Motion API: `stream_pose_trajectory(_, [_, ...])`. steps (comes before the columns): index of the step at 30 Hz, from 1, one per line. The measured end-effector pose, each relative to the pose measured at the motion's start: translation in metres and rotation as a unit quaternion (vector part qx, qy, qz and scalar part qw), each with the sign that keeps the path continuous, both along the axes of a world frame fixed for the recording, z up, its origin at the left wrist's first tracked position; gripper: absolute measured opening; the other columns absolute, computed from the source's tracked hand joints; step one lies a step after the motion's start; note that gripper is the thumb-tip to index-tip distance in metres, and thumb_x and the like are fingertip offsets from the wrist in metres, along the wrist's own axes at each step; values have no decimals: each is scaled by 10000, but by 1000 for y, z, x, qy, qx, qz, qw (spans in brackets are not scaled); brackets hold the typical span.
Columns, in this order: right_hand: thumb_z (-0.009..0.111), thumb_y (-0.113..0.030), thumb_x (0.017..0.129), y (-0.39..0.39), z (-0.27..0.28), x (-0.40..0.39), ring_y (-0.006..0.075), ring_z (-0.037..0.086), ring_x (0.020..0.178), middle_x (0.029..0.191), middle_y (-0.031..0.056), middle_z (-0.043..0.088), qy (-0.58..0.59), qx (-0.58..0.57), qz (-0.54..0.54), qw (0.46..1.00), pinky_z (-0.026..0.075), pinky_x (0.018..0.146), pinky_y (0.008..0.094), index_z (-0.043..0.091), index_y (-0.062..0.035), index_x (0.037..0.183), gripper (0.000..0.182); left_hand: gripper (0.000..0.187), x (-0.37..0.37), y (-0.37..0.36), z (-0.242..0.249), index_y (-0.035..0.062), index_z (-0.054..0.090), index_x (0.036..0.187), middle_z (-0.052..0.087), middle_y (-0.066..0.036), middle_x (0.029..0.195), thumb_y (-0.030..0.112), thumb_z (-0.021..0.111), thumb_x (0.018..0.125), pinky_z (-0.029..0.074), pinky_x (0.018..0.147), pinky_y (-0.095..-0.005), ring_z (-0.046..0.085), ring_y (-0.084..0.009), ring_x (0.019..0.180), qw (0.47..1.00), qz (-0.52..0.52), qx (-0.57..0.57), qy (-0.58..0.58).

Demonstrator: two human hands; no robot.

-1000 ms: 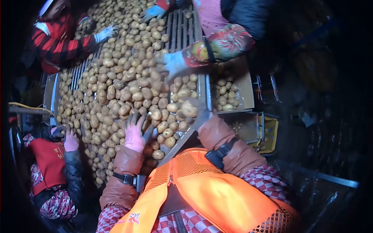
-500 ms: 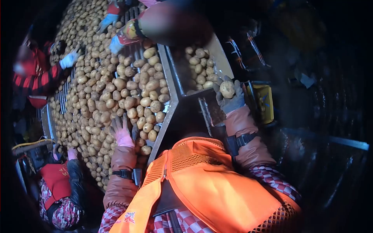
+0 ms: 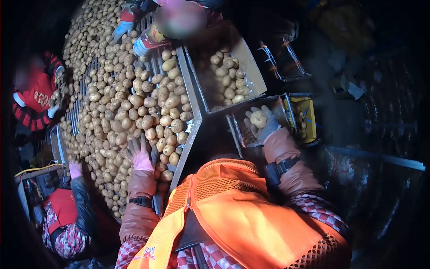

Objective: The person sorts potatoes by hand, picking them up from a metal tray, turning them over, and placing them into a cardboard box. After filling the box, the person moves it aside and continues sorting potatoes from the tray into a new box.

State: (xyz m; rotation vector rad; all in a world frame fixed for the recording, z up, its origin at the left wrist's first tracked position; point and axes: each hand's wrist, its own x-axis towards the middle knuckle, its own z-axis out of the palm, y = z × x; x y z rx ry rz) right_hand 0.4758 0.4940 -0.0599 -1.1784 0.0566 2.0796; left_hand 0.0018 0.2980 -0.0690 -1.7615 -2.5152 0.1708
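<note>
In the head view, my right hand (image 3: pixel 269 127), in a grey glove, holds a single potato (image 3: pixel 258 119) with its fingers curled around it. It is over a small dark bin (image 3: pixel 245 137) at the right of the table. My left hand (image 3: pixel 140 155), in a pink and dark glove, lies with fingers spread on the near edge of a broad layer of potatoes (image 3: pixel 121 130). Several potatoes touch its fingertips, and nothing is gripped in it.
A metal rim (image 3: pixel 191 130) borders the slatted potato surface. Beyond it stands a large box (image 3: pixel 258 67) with potatoes inside. A yellow container (image 3: pixel 309 117) sits right of the small bin. Gloved co-workers reach in from the left, the lower left (image 3: pixel 75 170) and the top (image 3: pixel 140 47).
My right hand has come down, with the potato, over the small bin. My left hand stays put. The left co-worker's hand has drawn back from the potatoes.
</note>
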Motion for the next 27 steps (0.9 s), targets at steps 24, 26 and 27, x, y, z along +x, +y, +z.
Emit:
stream_pose_trajectory(24, [598, -283, 979, 47, 19, -192, 175, 660, 840, 1091, 110, 668, -135, 286, 209, 925, 527, 617, 273, 541, -64, 1326, 415, 596, 18, 16, 34, 201, 548, 1383, 500, -135, 1395, 300, 714, 820, 252, 1139, -583, 414, -397, 1337, 955, 27, 250, -159])
stream_pose_trajectory(26, [575, -255, 992, 38, 19, -209, 178, 661, 805, 1114, 133, 654, -117, 294, 263, 911, 529, 625, 280, 500, -44, 1368, 438, 589, 32, 33, 61, 180, 545, 1380, 458, -161, 1459, 312, 688, 824, 240, 1147, -607, 390, -443, 1364, 948, -56, 251, -188])
stream_pose_trajectory(27, [572, -245, 994, 27, 30, -221, 185, 668, 804, 1116, 138, 655, -153, 305, 277, 898, 535, 636, 282, 502, -43, 1365, 428, 561, 42, 41, 72, 217, 586, 1327, 439, -160, 1475, 338, 703, 792, 228, 1137, -629, 354, -449, 1384, 965, -76, 179, -178])
